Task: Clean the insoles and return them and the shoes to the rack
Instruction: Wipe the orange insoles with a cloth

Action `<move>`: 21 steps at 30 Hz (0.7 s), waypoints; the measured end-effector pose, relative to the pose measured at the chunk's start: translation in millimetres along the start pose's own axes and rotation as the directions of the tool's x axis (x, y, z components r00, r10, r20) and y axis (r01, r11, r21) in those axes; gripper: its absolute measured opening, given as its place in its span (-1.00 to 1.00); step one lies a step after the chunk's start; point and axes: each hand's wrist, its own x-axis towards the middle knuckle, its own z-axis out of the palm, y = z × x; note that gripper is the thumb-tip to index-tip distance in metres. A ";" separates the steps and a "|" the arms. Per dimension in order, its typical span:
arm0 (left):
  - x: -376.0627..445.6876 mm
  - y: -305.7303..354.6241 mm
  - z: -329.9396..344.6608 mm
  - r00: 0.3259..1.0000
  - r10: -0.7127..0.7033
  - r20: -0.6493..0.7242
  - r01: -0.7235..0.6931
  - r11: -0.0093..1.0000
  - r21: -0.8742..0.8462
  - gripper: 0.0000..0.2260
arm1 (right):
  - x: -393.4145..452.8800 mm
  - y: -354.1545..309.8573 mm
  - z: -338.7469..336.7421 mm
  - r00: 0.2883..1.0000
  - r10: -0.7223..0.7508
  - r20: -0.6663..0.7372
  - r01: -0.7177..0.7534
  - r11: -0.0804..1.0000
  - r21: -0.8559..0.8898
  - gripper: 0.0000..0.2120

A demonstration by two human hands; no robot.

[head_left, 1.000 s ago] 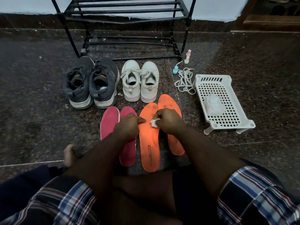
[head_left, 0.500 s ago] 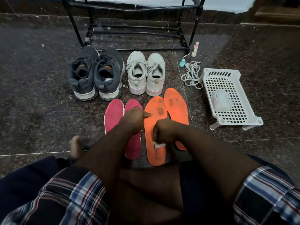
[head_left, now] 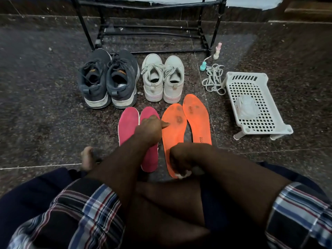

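Here, right hand (head_left: pixel 181 159) on orange insole (head_left: pixel 175 130).

Two pairs of shoes (head_left: pixel 132 79) sit mid-frame, below the rack (head_left: pixel 149 24). Four insoles (head_left: pixel 164 128) lie below them. The basket (head_left: pixel 251 103) stands at right.

Dark speckled stone floor (head_left: pixel 45 105) with pale grout lines crossing near the bottom. A dark skirting band (head_left: pixel 36 8) runs along the base of a pale wall (head_left: pixel 251 2) at the top. A brown wooden edge (head_left: pixel 309 9) shows at upper right. Lighting is dim, with a faint sheen on the floor at right.
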 end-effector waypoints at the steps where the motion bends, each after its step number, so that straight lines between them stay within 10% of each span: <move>1: -2.5 1.5 -0.8 1.000 0.005 -0.010 -0.005 1.000 0.009 -0.50 | -5.1 9.8 -6.5 1.000 -0.009 0.003 0.009 1.000 -0.012 -0.79; 8: -20.1 23.6 -6.2 0.995 -0.023 -0.095 0.035 0.991 0.129 -0.53 | -18.5 84.2 -40.8 0.811 0.284 -0.511 0.176 0.716 0.676 -0.84; 13: -23.5 48.9 3.6 0.984 0.163 0.072 -0.176 0.954 0.243 -0.42 | -11.2 120.4 -39.1 0.739 0.445 -0.506 0.078 0.690 0.720 -0.86; 21: -14.9 56.1 7.4 0.993 0.119 0.024 -0.120 0.944 0.308 -0.42 | 1.1 117.5 -39.1 0.728 0.357 -0.586 0.051 0.824 0.565 -0.86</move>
